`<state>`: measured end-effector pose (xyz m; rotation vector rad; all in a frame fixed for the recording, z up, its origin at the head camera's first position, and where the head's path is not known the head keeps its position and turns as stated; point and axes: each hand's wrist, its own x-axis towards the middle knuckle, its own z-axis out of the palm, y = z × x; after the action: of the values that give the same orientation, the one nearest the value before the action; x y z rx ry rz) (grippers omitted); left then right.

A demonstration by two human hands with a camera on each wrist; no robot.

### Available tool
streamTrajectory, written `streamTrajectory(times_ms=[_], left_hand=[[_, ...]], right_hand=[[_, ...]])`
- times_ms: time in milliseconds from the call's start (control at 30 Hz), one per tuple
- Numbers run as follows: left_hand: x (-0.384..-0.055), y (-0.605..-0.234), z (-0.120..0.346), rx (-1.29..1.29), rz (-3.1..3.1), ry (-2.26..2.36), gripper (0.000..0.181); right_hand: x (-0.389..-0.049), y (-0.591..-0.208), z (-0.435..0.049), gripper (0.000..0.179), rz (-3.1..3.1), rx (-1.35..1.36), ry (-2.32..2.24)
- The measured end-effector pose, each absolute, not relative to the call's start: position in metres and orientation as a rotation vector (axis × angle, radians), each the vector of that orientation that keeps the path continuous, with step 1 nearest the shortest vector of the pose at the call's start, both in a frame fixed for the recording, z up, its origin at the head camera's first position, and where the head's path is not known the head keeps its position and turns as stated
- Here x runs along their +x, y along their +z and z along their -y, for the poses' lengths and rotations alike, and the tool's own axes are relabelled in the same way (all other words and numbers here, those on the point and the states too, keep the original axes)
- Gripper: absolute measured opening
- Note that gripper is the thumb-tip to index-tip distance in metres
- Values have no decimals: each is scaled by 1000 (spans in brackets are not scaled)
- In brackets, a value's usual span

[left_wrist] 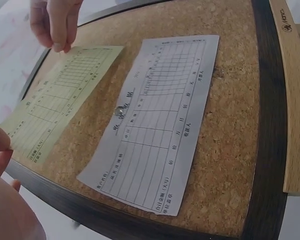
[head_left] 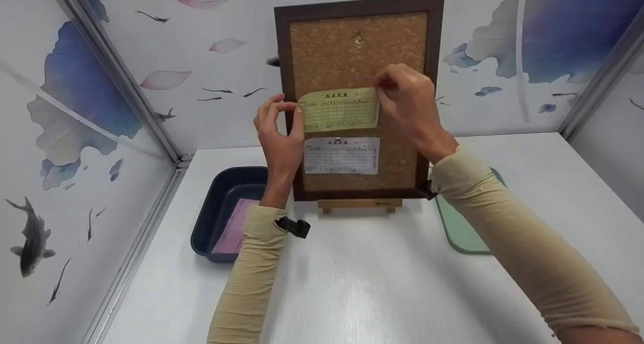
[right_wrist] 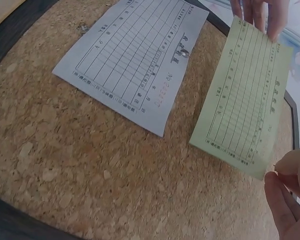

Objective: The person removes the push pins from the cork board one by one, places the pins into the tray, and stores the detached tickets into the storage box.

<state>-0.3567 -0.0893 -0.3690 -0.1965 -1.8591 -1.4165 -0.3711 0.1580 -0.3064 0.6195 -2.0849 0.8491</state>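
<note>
A yellow-green receipt slip (head_left: pixel 339 115) with a printed table is held level against the framed cork board (head_left: pixel 327 47). My left hand (head_left: pixel 279 133) pinches its left edge between thumb and fingers. At its upper right corner, the thumb and fingertips of my right hand (head_left: pixel 410 100) grip the paper. In the right wrist view the slip (right_wrist: pixel 242 95) stands slightly off the cork. Just below it, a white receipt slip (left_wrist: pixel 155 125) is fastened by a clear push pin (left_wrist: pixel 119 111) at its top edge. Another pin (head_left: pixel 358 39) sits higher on the cork.
The board leans upright on a small wooden stand (head_left: pixel 359 204). To the left on the white table (head_left: pixel 352 283) is a dark blue tray (head_left: pixel 201 233) with pink paper (head_left: pixel 234 228) inside. A light green tray (head_left: pixel 460 233) lies to the right, partly behind my right sleeve.
</note>
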Motion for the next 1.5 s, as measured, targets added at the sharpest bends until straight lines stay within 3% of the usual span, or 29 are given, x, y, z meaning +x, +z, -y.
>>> streamTrajectory(times_ms=[733, 1500], left_hand=[[-328, -379, 113, -384, 1782, -1716, 16], [-316, -402, 135, -366, 1799, -1731, 14]], right_hand=[[-329, -330, -201, 7, 2062, 705, 816], [-294, -363, -260, 11, 1976, 485, 1087]])
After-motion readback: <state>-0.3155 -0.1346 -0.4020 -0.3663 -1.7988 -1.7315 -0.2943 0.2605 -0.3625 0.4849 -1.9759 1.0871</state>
